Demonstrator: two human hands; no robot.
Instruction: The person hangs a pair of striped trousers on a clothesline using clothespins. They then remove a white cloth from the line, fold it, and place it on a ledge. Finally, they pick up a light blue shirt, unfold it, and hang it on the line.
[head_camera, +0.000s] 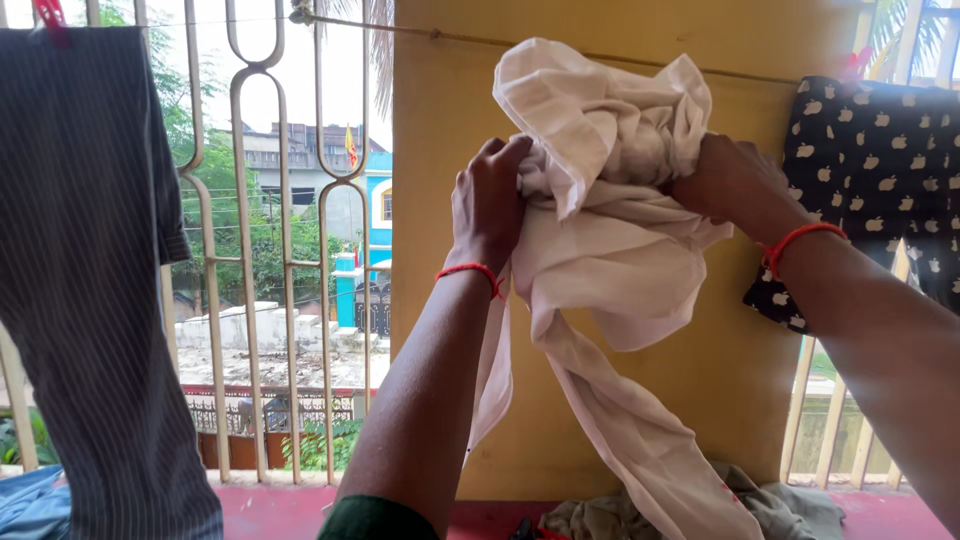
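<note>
Here, both hands work one bunched cloth in front of a yellow wall.
Cloth: a crumpled white thin fabric garment, held up at chest height before the ochre-yellow wall panel; its long tail hangs down between the forearms toward the floor.
Left hand: the left hand grips the left side of the bundle, fingers curled into the folds; a red thread band circles the wrist.
Right hand: the right hand clasps the right side of the bundle, fingers mostly buried in the fabric; a red thread wrist band sits on it.
Line: a thin clothesline cord runs across the wall just above the cloth.
Left of scene: a dark pinstriped hanging garment, pinned by a red peg, beside a cream metal window grille.
Right of scene: a black garment with white apple print hangs near the right wrist.
Floor: a grey-green heap of crumpled clothes lies on the red floor, under the hanging tail.
</note>
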